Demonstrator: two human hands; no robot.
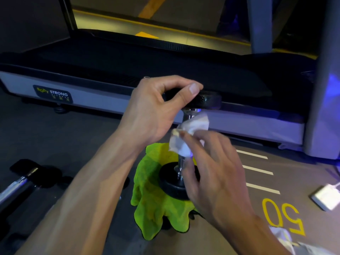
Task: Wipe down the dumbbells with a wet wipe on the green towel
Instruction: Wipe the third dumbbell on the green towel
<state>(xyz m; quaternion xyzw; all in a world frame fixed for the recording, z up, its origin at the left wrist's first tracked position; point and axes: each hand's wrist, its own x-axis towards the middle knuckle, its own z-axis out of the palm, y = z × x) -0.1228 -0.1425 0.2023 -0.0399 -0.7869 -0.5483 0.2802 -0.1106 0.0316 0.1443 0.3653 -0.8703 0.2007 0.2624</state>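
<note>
"BODY STRONG" label (53, 94) on treadmill side rail (103, 97), well left of the left grip (156, 115). Yellow "50" (282, 219) painted on floor (230, 234), right of the right grip (215, 173).

1. The right hand (215, 168) is motion-blurred; its fingers (191, 144) hide part of the wet wipe (185, 133).
2. The wipe covers the middle of the dumbbell (176, 179) handle.
3. The left hand (158, 111) hides much of the top weight.
4. A second dumbbell (20, 179) is cut off by the left edge.
5. The green towel (150, 205) is partly hidden under the lower weight.
6. White material (287, 240) at the bottom edge is cut off and unidentifiable.
</note>
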